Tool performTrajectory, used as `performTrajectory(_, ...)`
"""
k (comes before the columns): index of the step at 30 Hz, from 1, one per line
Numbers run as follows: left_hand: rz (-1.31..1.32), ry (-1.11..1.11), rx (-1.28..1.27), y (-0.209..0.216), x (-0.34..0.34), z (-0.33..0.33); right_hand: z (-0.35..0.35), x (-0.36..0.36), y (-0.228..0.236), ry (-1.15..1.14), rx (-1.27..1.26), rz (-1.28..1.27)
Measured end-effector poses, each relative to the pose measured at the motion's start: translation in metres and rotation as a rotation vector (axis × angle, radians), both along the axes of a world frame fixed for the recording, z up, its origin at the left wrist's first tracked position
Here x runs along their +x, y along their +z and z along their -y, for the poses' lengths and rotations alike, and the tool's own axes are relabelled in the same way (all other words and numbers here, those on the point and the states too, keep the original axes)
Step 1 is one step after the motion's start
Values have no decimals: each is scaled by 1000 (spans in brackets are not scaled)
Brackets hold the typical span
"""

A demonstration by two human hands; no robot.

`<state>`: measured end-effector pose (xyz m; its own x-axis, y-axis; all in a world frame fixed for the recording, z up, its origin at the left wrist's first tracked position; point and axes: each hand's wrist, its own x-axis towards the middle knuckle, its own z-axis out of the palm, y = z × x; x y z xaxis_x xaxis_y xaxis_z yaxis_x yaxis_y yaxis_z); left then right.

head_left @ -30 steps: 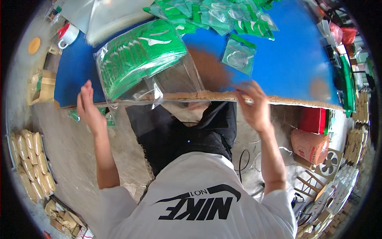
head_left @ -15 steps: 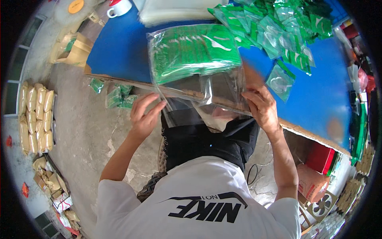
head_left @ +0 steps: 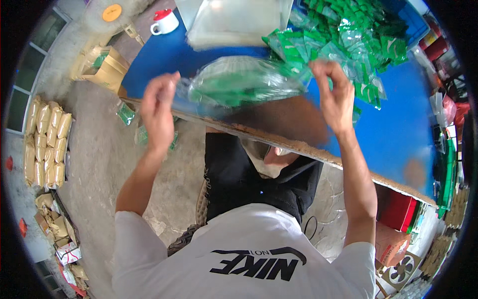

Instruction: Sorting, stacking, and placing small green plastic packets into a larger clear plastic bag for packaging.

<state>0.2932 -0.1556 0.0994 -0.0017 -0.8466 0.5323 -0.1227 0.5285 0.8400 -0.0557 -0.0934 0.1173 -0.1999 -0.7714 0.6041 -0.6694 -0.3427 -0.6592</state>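
A clear plastic bag full of green packets stretches between my hands above the front of the blue table, smeared by motion. My left hand has its fingers pressed together at the bag's left corner. At the opposite corner, my right hand pinches the film between thumb and fingers. The exact grip on each side is blurred. Beyond my right hand lies a large heap of small green-and-clear packets.
A stack of clear plastic bags and a white mug with a red lid stand at the table's back. On the floor are a few green packets, a cardboard box and, far left, stacked tan sacks.
Both hands have risen away from my lap, taking the bag's near edge up and over the table. The bag's flat, loose front part is now folded or bunched up.
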Motion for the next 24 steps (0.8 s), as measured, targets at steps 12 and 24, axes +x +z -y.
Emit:
performTrajectory(12, -188, -210, 388, 69, 0, 74, 45, -25, 31, 132, -37, 279)
performTrajectory(24, -286, -2, -82, 22, -27, 96, 77, 16, 15, -12, -250, 361)
